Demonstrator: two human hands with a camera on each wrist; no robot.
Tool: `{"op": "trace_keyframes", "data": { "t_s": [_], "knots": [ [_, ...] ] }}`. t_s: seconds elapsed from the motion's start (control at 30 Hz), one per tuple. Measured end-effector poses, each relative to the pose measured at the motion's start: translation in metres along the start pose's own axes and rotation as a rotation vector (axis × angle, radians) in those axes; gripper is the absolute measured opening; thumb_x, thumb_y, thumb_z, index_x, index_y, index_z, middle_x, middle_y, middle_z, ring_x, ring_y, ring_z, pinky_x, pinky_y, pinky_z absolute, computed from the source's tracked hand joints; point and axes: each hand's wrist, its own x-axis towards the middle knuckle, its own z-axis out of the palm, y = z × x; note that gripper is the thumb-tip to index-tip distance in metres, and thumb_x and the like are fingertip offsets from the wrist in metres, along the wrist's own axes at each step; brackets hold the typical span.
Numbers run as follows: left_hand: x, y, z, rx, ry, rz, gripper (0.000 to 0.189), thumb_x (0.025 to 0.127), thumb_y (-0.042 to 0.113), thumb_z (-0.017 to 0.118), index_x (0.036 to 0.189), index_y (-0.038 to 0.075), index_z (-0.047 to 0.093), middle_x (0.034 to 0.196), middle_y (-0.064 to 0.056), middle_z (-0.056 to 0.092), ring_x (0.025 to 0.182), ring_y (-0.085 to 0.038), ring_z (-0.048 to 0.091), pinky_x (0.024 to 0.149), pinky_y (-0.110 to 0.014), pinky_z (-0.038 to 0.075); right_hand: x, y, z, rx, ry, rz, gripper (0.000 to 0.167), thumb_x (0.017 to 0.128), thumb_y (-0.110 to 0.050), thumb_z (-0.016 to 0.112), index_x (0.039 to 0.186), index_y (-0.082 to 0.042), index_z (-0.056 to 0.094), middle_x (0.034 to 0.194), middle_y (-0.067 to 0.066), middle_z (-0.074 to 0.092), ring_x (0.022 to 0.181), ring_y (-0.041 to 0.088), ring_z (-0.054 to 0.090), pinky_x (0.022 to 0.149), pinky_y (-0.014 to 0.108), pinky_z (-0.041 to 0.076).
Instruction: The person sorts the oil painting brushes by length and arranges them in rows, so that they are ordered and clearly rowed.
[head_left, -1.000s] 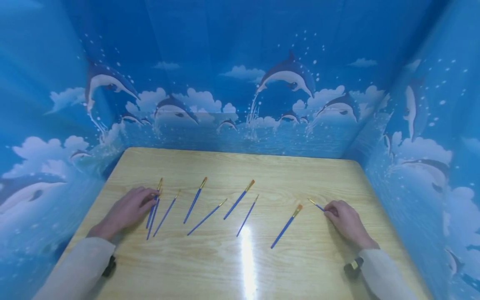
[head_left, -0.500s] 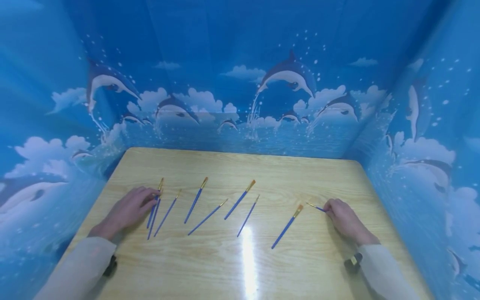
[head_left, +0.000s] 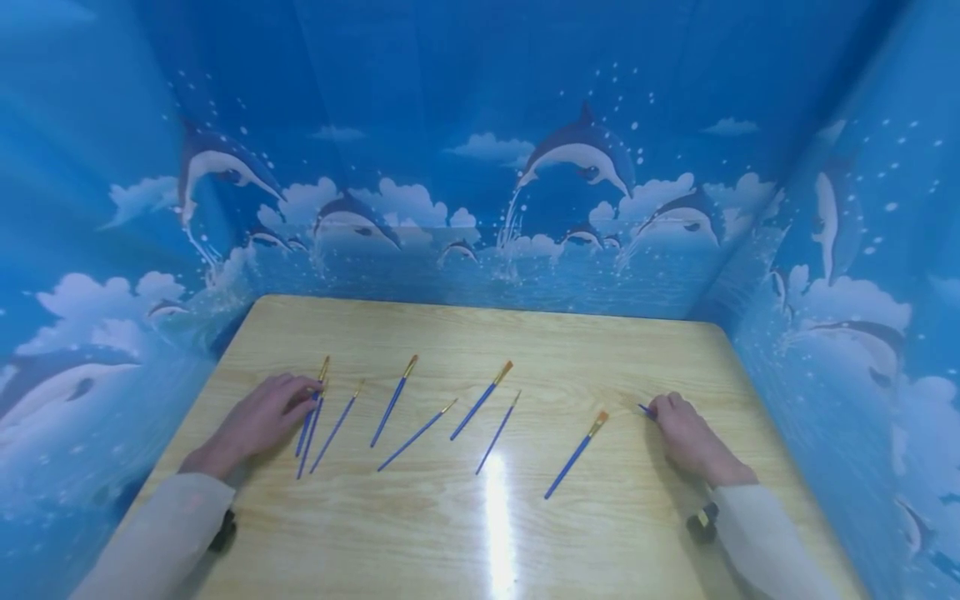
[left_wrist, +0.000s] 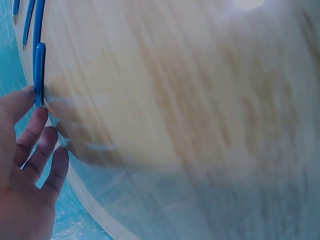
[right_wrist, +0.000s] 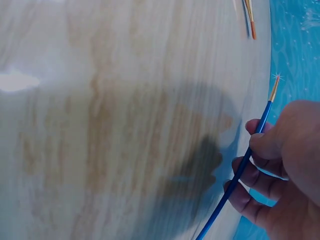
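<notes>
My right hand (head_left: 686,437) pinches a thin blue paintbrush (right_wrist: 246,156) between thumb and fingers, above the right part of the table. The brush slants across the fingers, pale tip up in the right wrist view; in the head view that tip is blurred. At the far left, my left hand (head_left: 258,421) has thumb and forefinger on a blue paintbrush (left_wrist: 40,72), around its upper handle. A second paintbrush (head_left: 311,437) lies against it, partly overlapping. Just right of these two rests a slim paintbrush (head_left: 336,431).
Several more blue-handled brushes lie spread over the wooden table (head_left: 360,542), among them a flat brush (head_left: 576,456) nearest my right hand and another flat brush (head_left: 482,400) near the middle. A dolphin-printed curtain (head_left: 465,150) surrounds the table's back and sides.
The paintbrush in my right hand has turned, and less of it shows now in the head view. My right hand has shifted slightly; the left hand keeps its place at the brushes.
</notes>
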Motion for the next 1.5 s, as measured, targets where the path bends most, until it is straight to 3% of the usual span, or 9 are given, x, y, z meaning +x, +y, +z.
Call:
{"op": "trace_keyframes", "data": {
  "t_s": [0.13, 0.33, 0.43, 0.6, 0.73, 0.87, 1.07, 1.23, 1.5],
  "knots": [
    [0.0, 0.0, -0.001, 0.0, 0.006, 0.007, 0.037, 0.109, 0.025, 0.066, 0.143, 0.011, 0.066, 0.14, -0.021, 0.068, 0.134, -0.046, 0.059, 0.115, -0.073, 0.046, 0.003, 0.003, -0.003, 0.009, 0.02, -0.017, 0.012, 0.104, 0.007, 0.054, 0.113, 0.009, 0.062, 0.101, 0.018, 0.063, 0.091, 0.035, 0.066, 0.085, 0.058, 0.061],
    [0.001, -0.001, 0.0, -0.002, 0.008, 0.008, 0.037, 0.109, 0.025, 0.067, 0.142, 0.011, 0.066, 0.139, -0.021, 0.068, 0.133, -0.046, 0.059, 0.114, -0.073, 0.046, 0.008, -0.001, -0.01, 0.111, 0.017, 0.075, 0.016, 0.11, 0.0, 0.053, 0.12, 0.007, 0.063, 0.111, 0.025, 0.072, 0.105, 0.047, 0.07, 0.094, 0.066, 0.059],
    [0.001, -0.002, 0.001, -0.007, 0.005, 0.004, 0.036, 0.109, 0.024, 0.066, 0.143, 0.011, 0.066, 0.141, -0.021, 0.067, 0.134, -0.046, 0.059, 0.115, -0.073, 0.045, 0.011, -0.003, -0.012, 0.138, 0.037, 0.097, 0.019, 0.109, -0.002, 0.056, 0.125, 0.006, 0.065, 0.113, 0.024, 0.073, 0.107, 0.046, 0.071, 0.094, 0.066, 0.06],
    [0.001, -0.001, 0.0, -0.005, 0.002, 0.006, 0.037, 0.109, 0.024, 0.067, 0.143, 0.011, 0.066, 0.14, -0.021, 0.068, 0.134, -0.045, 0.059, 0.115, -0.073, 0.045, 0.017, -0.014, -0.013, 0.204, 0.116, 0.102, 0.022, 0.106, -0.002, 0.065, 0.127, 0.003, 0.065, 0.107, 0.019, 0.076, 0.095, 0.035, 0.074, 0.083, 0.051, 0.064],
    [0.001, -0.002, 0.001, 0.002, 0.003, 0.005, 0.037, 0.109, 0.025, 0.067, 0.142, 0.011, 0.067, 0.138, -0.02, 0.068, 0.132, -0.045, 0.06, 0.114, -0.072, 0.046, 0.025, -0.024, -0.013, 0.258, 0.167, 0.116, 0.015, 0.106, -0.004, 0.069, 0.121, -0.002, 0.067, 0.107, 0.016, 0.078, 0.091, 0.028, 0.074, 0.079, 0.039, 0.061],
    [0.002, -0.002, 0.003, 0.002, 0.0, -0.002, 0.036, 0.109, 0.026, 0.066, 0.142, 0.011, 0.068, 0.138, -0.02, 0.068, 0.133, -0.045, 0.059, 0.113, -0.072, 0.046, 0.036, -0.036, -0.012, 0.318, 0.154, 0.138, 0.011, 0.107, -0.008, 0.068, 0.117, -0.005, 0.072, 0.112, 0.014, 0.078, 0.093, 0.024, 0.074, 0.077, 0.028, 0.06],
    [0.004, -0.003, 0.006, -0.017, -0.009, -0.012, 0.036, 0.109, 0.027, 0.066, 0.141, 0.011, 0.069, 0.143, -0.022, 0.065, 0.136, -0.046, 0.056, 0.115, -0.073, 0.045, 0.048, -0.055, -0.014, 0.436, 0.091, 0.15, 0.021, 0.11, -0.011, 0.064, 0.128, -0.003, 0.071, 0.122, 0.017, 0.076, 0.098, 0.026, 0.076, 0.076, 0.02, 0.062],
    [0.003, -0.003, 0.006, -0.031, -0.008, -0.011, 0.036, 0.109, 0.027, 0.067, 0.14, 0.011, 0.069, 0.142, -0.021, 0.065, 0.135, -0.045, 0.056, 0.114, -0.073, 0.046, 0.056, -0.068, -0.015, 0.491, 0.059, 0.135, 0.028, 0.111, -0.013, 0.063, 0.137, -0.004, 0.068, 0.132, 0.019, 0.073, 0.105, 0.028, 0.075, 0.082, 0.026, 0.065],
    [0.003, -0.001, 0.004, -0.063, 0.007, -0.007, 0.034, 0.107, 0.027, 0.07, 0.137, 0.011, 0.071, 0.138, -0.02, 0.066, 0.131, -0.044, 0.058, 0.111, -0.072, 0.047, 0.073, -0.091, -0.014, 0.615, 0.029, 0.138, 0.033, 0.111, -0.013, 0.063, 0.142, -0.004, 0.065, 0.137, 0.023, 0.07, 0.102, 0.031, 0.076, 0.088, 0.055, 0.067]
  ]
}}
